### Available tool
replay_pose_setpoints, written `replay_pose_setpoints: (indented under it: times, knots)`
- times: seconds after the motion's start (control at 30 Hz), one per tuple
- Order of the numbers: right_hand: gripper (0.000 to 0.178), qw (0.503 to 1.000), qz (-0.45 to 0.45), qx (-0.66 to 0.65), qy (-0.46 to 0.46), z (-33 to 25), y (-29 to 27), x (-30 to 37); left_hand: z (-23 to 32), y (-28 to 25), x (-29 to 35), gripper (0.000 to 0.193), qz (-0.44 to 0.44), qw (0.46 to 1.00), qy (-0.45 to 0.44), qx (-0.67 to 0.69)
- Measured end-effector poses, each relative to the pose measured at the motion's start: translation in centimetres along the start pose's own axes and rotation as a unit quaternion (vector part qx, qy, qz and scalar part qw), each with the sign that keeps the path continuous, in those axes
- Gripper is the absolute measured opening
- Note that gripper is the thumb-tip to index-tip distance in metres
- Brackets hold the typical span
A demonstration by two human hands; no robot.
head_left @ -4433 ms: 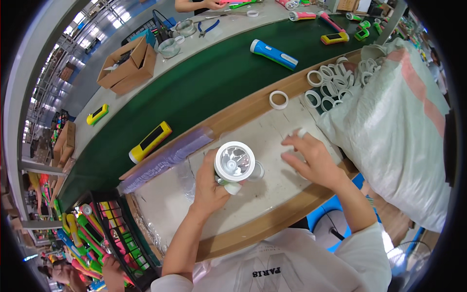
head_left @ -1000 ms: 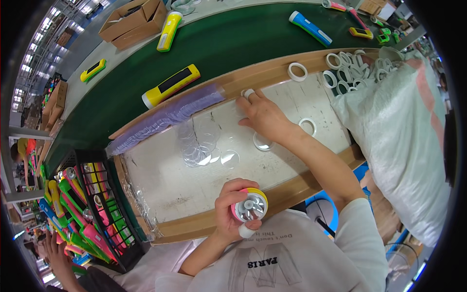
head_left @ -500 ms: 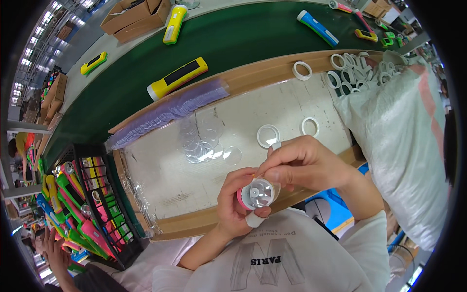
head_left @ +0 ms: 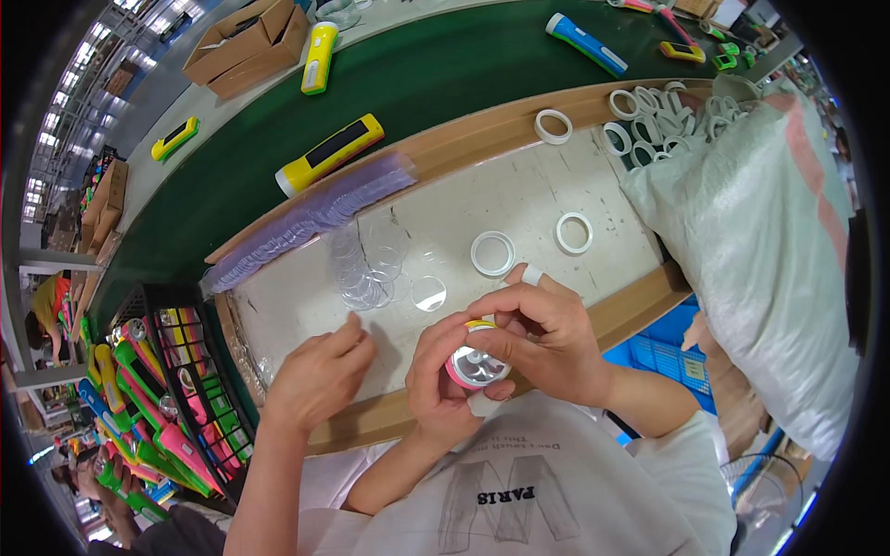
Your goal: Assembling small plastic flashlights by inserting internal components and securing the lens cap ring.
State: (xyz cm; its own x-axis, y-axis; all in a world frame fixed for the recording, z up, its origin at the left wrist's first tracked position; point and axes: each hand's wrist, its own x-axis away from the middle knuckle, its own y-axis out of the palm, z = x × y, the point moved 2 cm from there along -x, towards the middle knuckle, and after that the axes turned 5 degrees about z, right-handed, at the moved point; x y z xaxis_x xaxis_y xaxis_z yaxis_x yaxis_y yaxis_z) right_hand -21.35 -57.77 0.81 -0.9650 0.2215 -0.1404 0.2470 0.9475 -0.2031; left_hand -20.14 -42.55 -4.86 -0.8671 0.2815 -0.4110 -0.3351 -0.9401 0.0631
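My left hand [head_left: 438, 382] is wrapped round the head of a flashlight [head_left: 478, 368], its silvery reflector facing up inside a pink rim. The fingers of my right hand [head_left: 547, 335] close on the same head from the right, thumb at the reflector's edge; a bit of yellow shows beneath them. White tape wraps a finger on each of my hands. Ahead lie a white ring [head_left: 492, 253], a second white ring [head_left: 574, 233] and a loose transparent disc [head_left: 428, 294]. Another person's hand [head_left: 320, 371] reaches in from the lower left, fingers partly curled, near the discs.
A cardboard-edged tray [head_left: 519, 199] holds a row of transparent discs [head_left: 315, 218]. White rings [head_left: 649, 120] heap beside a white sack [head_left: 742, 250]. A black crate [head_left: 199, 389] of colourful flashlights stands left. Yellow flashlights [head_left: 331, 153] lie on the green belt [head_left: 445, 69]. A co-worker's hand [head_left: 107, 477] grips a green flashlight.
My right hand has moved in against the flashlight head, covering part of the reflector. Another person's hand has come in at the left. The whole view has shifted slightly.
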Motion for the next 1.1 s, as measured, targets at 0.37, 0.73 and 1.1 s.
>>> replay_pose_setpoints:
  times: [0.37, 0.73, 1.1]
  knots:
    - [0.034, 0.879, 0.077, 0.466, -0.067, 11.9, -10.8, 0.3, -0.7, 1.6, -0.6, 0.06, -0.051, 0.998, 0.027, 0.012]
    - [0.04, 0.966, -0.114, 0.125, -0.195, -2.0, -3.8, 1.5, 0.2, 0.1, -1.9, 0.059, -0.104, 0.975, 0.13, -0.146]
    - [0.057, 0.933, 0.008, 0.247, -0.261, -1.1, -1.5, 3.9, 2.0, -0.7, -1.7, 0.068, -0.141, 0.959, 0.103, -0.225]
